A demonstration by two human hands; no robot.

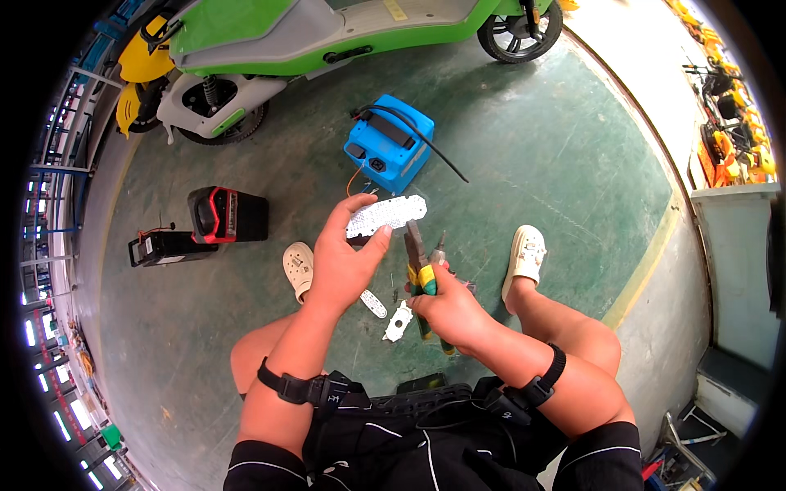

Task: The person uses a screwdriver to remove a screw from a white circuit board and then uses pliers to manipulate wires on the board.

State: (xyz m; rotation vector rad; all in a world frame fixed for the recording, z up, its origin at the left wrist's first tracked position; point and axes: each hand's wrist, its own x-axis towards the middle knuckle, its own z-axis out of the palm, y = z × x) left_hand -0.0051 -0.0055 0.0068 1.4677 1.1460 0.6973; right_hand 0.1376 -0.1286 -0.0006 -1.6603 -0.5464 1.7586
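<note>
Between the fingers and thumb of my left hand (348,262) is a long white plate (386,214) with a dotted surface and notched edges. My right hand (454,307) is closed round a pair of pliers (417,254) with yellow-and-green handles. The pliers' jaws point up, close to the plate's right end; I cannot tell whether they touch it. Beside them shows the pointed tip of another tool (441,242); whether my right hand holds it too is unclear. On the floor below lie a white piece with a dark round hole (398,322) and a narrow white strip (374,304).
Ahead stands a blue box (397,159) with a handle, socket and black cable. A black-and-red case (233,214) and a black box (169,248) sit to the left. A green-and-grey electric scooter (327,41) crosses the far side. A pale cabinet (741,270) is at right.
</note>
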